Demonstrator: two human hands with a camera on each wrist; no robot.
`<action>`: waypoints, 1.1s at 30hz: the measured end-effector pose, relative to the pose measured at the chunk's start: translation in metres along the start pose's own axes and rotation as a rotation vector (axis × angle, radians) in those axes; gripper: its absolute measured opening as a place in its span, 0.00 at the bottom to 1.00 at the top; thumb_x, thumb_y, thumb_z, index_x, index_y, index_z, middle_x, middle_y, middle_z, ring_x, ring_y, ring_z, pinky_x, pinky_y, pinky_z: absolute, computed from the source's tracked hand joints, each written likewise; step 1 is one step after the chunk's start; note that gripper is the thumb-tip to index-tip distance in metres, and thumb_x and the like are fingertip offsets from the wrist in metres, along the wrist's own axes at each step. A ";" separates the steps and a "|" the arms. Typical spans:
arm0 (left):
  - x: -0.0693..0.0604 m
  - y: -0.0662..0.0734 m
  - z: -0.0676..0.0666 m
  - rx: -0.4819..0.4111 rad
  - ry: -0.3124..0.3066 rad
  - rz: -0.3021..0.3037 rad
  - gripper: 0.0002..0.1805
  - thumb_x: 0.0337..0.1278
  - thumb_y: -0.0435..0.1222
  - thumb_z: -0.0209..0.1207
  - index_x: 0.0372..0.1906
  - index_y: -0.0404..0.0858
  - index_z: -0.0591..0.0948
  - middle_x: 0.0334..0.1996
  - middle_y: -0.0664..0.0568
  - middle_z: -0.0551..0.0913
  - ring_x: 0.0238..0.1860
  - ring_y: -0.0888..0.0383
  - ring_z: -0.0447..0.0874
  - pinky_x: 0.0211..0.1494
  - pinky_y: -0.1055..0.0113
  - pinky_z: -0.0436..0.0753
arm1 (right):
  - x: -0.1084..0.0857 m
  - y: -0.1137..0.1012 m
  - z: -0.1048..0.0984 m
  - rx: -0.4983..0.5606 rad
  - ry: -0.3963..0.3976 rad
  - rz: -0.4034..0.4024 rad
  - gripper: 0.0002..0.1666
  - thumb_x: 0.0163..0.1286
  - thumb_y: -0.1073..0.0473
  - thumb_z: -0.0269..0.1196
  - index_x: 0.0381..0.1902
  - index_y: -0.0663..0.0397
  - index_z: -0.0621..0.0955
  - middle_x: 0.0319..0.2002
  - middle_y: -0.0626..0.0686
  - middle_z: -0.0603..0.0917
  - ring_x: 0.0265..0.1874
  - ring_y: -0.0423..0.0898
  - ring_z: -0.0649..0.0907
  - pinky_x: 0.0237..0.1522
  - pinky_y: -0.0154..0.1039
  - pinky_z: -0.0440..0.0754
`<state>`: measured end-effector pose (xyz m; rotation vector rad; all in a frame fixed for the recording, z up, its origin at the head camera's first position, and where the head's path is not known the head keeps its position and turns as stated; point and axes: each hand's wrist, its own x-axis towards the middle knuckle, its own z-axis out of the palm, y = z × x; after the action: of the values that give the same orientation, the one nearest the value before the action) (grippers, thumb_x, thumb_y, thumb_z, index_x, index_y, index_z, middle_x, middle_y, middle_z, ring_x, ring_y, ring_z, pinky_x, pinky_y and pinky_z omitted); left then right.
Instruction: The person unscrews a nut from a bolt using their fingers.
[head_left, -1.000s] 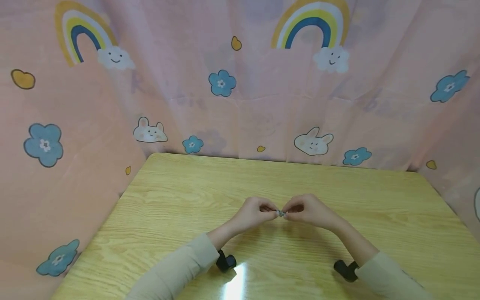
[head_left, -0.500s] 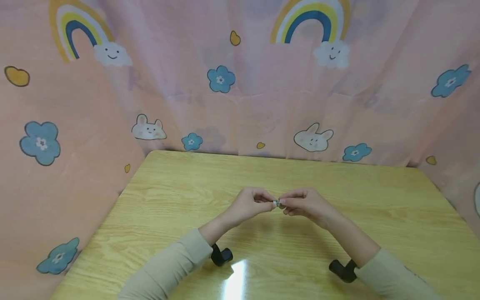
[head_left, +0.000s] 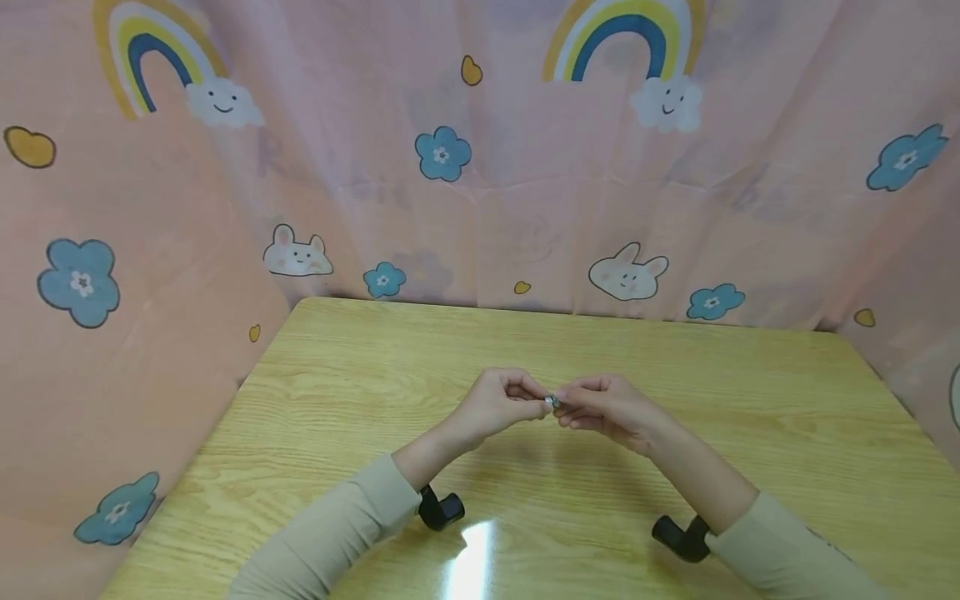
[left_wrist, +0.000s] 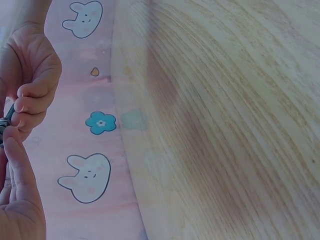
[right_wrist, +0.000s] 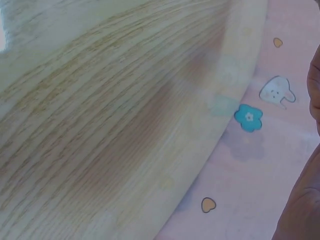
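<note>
Between my two hands is a small metal bolt (head_left: 552, 402), held above the table. In the left wrist view its threaded shank slants up towards the right fingertips, and a wider silver part like a nut (left_wrist: 5, 122) sits by the left thumb. My left hand (head_left: 498, 407) pinches the metal piece from the left with thumb and forefinger. From the right, my right hand (head_left: 611, 410) pinches it with its fingertips, its other fingers curled loosely below. Fingertips hide much of the piece. The right wrist view shows only part of a hand (right_wrist: 305, 195) at its edge.
The wood-grain table (head_left: 390, 358) lies under both hands, with a bright reflection near its front. A pink patterned curtain (head_left: 517, 217) stands behind and at the sides. Black wrist camera mounts (head_left: 442, 510) hang below both forearms.
Both hands have moved slightly up and left in the head view with the bolt. The right fingers have shifted their grip around it, the lower fingers now showing beneath.
</note>
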<state>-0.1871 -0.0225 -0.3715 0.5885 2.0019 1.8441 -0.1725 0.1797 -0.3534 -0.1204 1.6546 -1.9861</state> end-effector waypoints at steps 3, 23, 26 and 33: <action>0.000 0.003 0.000 -0.010 0.000 -0.020 0.07 0.53 0.27 0.61 0.37 0.26 0.81 0.27 0.51 0.83 0.29 0.60 0.81 0.40 0.62 0.82 | 0.000 -0.001 0.001 -0.048 0.004 -0.034 0.10 0.66 0.66 0.58 0.30 0.51 0.85 0.29 0.50 0.85 0.29 0.40 0.85 0.37 0.32 0.82; -0.006 0.011 -0.004 -0.030 0.019 -0.016 0.08 0.54 0.29 0.61 0.37 0.28 0.82 0.27 0.51 0.84 0.30 0.60 0.82 0.42 0.61 0.82 | -0.002 -0.007 0.011 -0.203 0.091 -0.064 0.10 0.67 0.57 0.60 0.39 0.60 0.79 0.30 0.49 0.83 0.29 0.43 0.82 0.39 0.37 0.82; -0.007 0.011 -0.005 -0.027 0.013 -0.012 0.08 0.54 0.29 0.61 0.37 0.27 0.82 0.27 0.51 0.84 0.30 0.60 0.82 0.42 0.61 0.82 | -0.003 -0.006 0.011 -0.198 0.079 -0.076 0.07 0.67 0.59 0.59 0.37 0.59 0.80 0.29 0.50 0.83 0.29 0.42 0.83 0.38 0.37 0.82; -0.008 0.012 -0.006 -0.041 0.009 -0.016 0.08 0.54 0.28 0.61 0.38 0.27 0.82 0.28 0.50 0.84 0.30 0.60 0.82 0.41 0.62 0.81 | -0.005 -0.003 0.010 -0.230 0.060 -0.154 0.05 0.63 0.63 0.63 0.37 0.57 0.80 0.35 0.50 0.83 0.36 0.44 0.82 0.46 0.38 0.80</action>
<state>-0.1823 -0.0309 -0.3594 0.5513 1.9642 1.8766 -0.1651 0.1736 -0.3469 -0.2837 1.9611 -1.9187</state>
